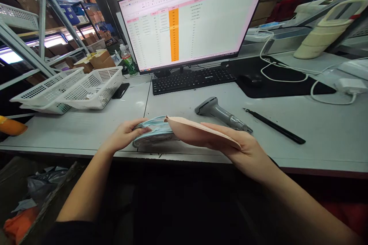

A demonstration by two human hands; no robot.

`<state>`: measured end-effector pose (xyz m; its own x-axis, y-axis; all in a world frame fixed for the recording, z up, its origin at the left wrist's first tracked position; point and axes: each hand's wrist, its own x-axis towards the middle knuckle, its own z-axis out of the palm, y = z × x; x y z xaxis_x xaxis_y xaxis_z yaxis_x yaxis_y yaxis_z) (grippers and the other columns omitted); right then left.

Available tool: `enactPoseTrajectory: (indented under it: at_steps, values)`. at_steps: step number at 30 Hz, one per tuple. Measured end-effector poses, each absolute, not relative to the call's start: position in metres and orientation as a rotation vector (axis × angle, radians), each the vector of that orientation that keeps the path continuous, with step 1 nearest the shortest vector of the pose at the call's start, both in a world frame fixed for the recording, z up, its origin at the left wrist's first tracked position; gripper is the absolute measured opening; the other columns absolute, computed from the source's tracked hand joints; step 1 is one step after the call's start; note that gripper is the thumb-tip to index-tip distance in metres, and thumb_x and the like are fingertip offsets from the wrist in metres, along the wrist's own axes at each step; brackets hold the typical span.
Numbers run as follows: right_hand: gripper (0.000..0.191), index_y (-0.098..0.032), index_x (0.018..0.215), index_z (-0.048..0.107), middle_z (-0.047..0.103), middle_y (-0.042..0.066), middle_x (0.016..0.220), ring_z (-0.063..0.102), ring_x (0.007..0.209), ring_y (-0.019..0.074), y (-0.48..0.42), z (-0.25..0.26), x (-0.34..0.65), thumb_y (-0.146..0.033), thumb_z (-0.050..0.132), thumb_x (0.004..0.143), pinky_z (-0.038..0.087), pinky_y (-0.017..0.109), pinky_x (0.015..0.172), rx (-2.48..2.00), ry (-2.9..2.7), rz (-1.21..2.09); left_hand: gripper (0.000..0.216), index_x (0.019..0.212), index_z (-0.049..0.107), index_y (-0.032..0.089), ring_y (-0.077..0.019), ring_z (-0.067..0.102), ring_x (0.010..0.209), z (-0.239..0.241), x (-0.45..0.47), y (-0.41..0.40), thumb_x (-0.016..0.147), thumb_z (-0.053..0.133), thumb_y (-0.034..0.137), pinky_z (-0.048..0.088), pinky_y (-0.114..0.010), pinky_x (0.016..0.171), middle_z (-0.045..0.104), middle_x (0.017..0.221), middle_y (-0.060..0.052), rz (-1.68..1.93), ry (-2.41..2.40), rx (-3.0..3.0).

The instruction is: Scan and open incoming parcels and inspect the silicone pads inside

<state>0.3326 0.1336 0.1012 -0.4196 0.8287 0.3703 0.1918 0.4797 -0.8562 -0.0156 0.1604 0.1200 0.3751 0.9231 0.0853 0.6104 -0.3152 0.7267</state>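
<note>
Close to the front edge of the desk, my left hand (123, 133) pinches the end of a pale blue, layered bundle (158, 124). Its underside looks like crinkled clear plastic. My right hand (244, 147) grips a thin, curved pinkish-beige piece (195, 132), with the fingers along its far side. The beige piece meets the right end of the blue bundle, and I cannot tell whether the two are joined. What exactly either thing is does not show. Just beyond my right hand lies a grey barcode scanner (220, 113).
Further right is a black utility knife (276, 126). Behind stand a keyboard (192, 80), a monitor (195, 23) and a mouse (253, 79) on a black mat (287, 86). White plastic baskets (92, 88), a phone (120, 90) and a bottle (128, 61) are at the left.
</note>
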Motion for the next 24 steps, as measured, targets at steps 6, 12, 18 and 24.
enactPoseTrajectory:
  at_steps: [6,12,18,24]
  values:
    - [0.043,-0.027,0.132,0.066,0.07,0.006,0.126,0.066,0.116,0.0279,0.139,0.114,0.337,-0.044,0.06,0.093,0.051,0.042,0.104,-0.781,-2.138,1.251,0.042,0.139,0.055,0.029,-0.0243,0.045,0.139,0.113,-0.008,0.157,0.099,0.046,0.02,0.041,-0.039,0.113,0.039,0.157,-0.007,0.924,0.983,2.311]
    - [0.032,-0.029,0.123,0.072,0.074,0.005,0.117,0.071,0.106,0.0225,0.141,0.121,0.332,-0.037,0.06,0.094,0.056,0.032,0.093,-0.627,-2.369,1.53,0.032,0.12,0.063,0.022,-0.0228,0.05,0.135,0.123,0.005,0.148,0.097,0.046,0.01,0.047,-0.036,0.106,0.048,0.149,-0.012,0.81,0.882,2.388]
    - [0.03,-0.036,0.112,0.076,0.076,0.003,0.108,0.074,0.085,0.02,0.148,0.118,0.361,-0.044,0.074,0.083,0.06,0.026,0.068,-0.889,-1.648,1.185,0.032,0.105,0.069,0.02,-0.0244,0.056,0.128,0.122,-0.003,0.152,0.091,0.047,0.003,0.05,-0.036,0.102,0.057,0.139,-0.009,0.694,0.934,2.342]
    - [0.027,-0.03,0.093,0.078,0.076,0.004,0.092,0.071,0.088,0.0221,0.161,0.128,0.357,-0.051,0.078,0.077,0.057,0.033,0.079,-0.916,-1.46,0.915,0.045,0.122,0.069,0.028,-0.0251,0.045,0.139,0.132,0.004,0.153,0.091,0.047,0.004,0.039,-0.039,0.115,0.036,0.158,-0.005,0.552,0.882,2.363]
